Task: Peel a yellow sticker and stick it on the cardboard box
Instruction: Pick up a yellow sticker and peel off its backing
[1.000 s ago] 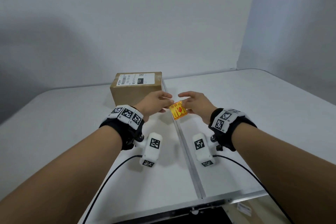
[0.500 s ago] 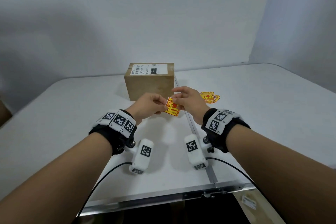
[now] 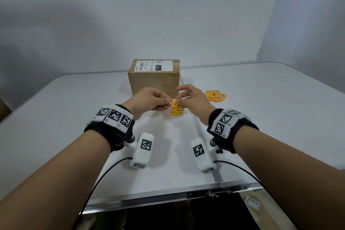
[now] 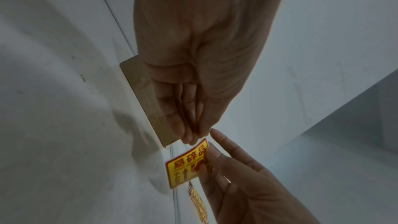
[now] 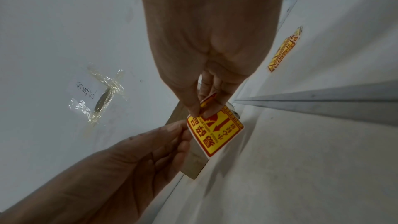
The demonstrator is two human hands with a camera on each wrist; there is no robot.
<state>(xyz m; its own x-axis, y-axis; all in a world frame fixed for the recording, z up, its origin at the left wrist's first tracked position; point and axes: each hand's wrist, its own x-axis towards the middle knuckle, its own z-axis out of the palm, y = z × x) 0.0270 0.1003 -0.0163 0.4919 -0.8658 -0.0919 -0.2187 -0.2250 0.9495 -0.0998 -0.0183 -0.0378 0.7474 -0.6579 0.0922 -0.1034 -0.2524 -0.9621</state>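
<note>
The yellow and red sticker (image 3: 176, 110) hangs in the air just in front of the cardboard box (image 3: 154, 80), which stands on the white table (image 3: 65, 110). My left hand (image 3: 168, 103) pinches the sticker's upper left edge, seen close in the left wrist view at the sticker (image 4: 187, 163). My right hand (image 3: 178, 100) pinches the top corner; in the right wrist view a small curled-up corner of the sticker (image 5: 215, 130) sits between its thumb and finger (image 5: 203, 106). The box (image 5: 193, 164) lies behind both hands.
A small pile of the same yellow stickers (image 3: 215, 96) lies on the table right of the box. A metal seam (image 3: 197, 127) runs down the tabletop to the front rail. A taped paper note (image 5: 96, 93) shows in the right wrist view.
Both hands have carried the sticker a little up and towards the box. The sticker has turned from lying flat to hanging upright, and my right fingers have closed on its top corner.
</note>
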